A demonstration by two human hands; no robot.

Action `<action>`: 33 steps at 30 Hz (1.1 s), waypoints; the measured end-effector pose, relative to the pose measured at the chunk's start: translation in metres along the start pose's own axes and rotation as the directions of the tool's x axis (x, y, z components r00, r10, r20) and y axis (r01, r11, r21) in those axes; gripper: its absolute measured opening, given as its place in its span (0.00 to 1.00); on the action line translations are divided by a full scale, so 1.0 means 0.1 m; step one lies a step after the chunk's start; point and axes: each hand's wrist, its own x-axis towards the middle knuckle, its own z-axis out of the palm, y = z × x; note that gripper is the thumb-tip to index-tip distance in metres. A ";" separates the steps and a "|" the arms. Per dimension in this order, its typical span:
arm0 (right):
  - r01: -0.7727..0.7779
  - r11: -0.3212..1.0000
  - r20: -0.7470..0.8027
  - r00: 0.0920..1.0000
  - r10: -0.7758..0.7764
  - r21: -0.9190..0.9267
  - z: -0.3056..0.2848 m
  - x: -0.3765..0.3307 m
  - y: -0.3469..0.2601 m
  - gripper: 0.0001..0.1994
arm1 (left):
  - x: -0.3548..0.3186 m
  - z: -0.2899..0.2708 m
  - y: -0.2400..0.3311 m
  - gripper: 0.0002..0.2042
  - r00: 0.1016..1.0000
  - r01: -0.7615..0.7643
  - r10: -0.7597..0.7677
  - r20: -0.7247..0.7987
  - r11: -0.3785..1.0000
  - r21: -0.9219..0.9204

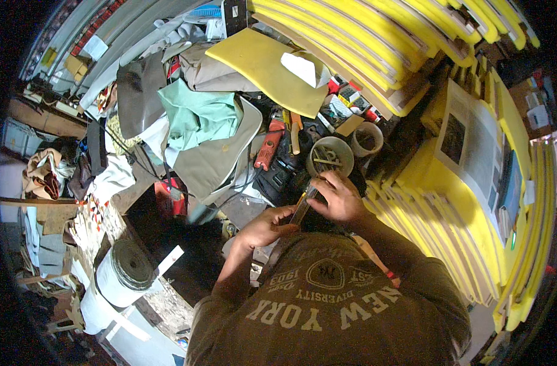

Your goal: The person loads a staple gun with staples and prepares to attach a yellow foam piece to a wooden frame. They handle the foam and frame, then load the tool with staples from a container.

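Observation:
In front of my chest, my left hand (265, 228) and my right hand (337, 196) meet around a slim, long piece (300, 213). It looks dark and partly shiny, and its exact kind cannot be made out. My left thumb and fingers pinch its lower end. The fingers of my right hand bend over its upper end. Just beyond the right hand stands a whitish tub (345, 152) with thin sticks or tools inside. A second, smaller white tub (368, 140) is beside it. A red power tool (270, 145) lies farther left, close to a wooden handle (295, 135).
Stacked yellow foam sheets (449, 213) rise on the right and at the back. A yellow sheet (263, 64), green cloth (196, 116) and grey pieces (214, 161) cover the far left. A roll of dark-lined material (123, 277) stands at lower left, near a dark gap.

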 end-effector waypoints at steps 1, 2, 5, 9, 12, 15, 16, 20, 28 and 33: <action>-0.026 1.000 -0.016 1.000 0.026 0.000 0.02 -0.01 0.00 0.17 | 0.01 0.01 0.00 0.20 1.000 0.015 -0.015 0.004 1.000 -0.018; -0.053 0.999 -0.031 0.998 0.053 0.000 0.04 -0.03 -0.01 0.16 | 0.01 0.01 0.03 0.21 1.000 0.026 -0.026 0.009 1.000 -0.004; -0.119 0.993 -0.038 0.992 0.120 0.010 0.05 -0.08 -0.01 0.16 | 0.03 0.04 0.08 0.21 0.998 0.056 -0.055 0.029 0.998 -0.024; -0.157 0.987 -0.058 0.986 0.159 0.032 0.06 -0.12 0.03 0.16 | 0.07 0.07 0.09 0.22 0.995 0.079 -0.074 0.065 0.995 -0.063; -0.155 0.987 -0.076 0.985 0.157 0.035 0.03 -0.13 0.03 0.16 | 0.09 0.06 0.14 0.23 0.994 0.089 -0.087 0.071 0.996 -0.030; -0.153 0.988 -0.065 0.986 0.155 0.039 0.00 -0.13 0.03 0.15 | 0.10 0.07 0.07 0.23 0.994 0.082 -0.082 0.069 0.997 -0.003; -0.143 0.989 -0.066 0.987 0.146 0.044 0.02 -0.15 0.05 0.15 | 0.11 0.07 0.04 0.23 0.995 0.076 -0.076 0.069 0.997 0.010; -0.130 0.989 -0.130 0.982 0.139 0.075 -0.02 -0.15 0.01 0.15 | 0.11 0.10 0.12 0.23 0.987 0.134 -0.133 0.085 0.991 0.001; -0.349 0.563 -0.212 0.679 0.703 0.749 -0.23 -0.34 0.59 0.13 | -0.05 0.13 0.01 0.20 0.989 0.144 -0.143 -0.034 0.989 0.041; -0.553 0.379 -0.054 0.514 0.856 0.742 -0.33 -0.80 1.02 0.12 | -0.16 0.11 -0.14 0.21 0.961 0.269 -0.273 -0.031 0.957 -0.108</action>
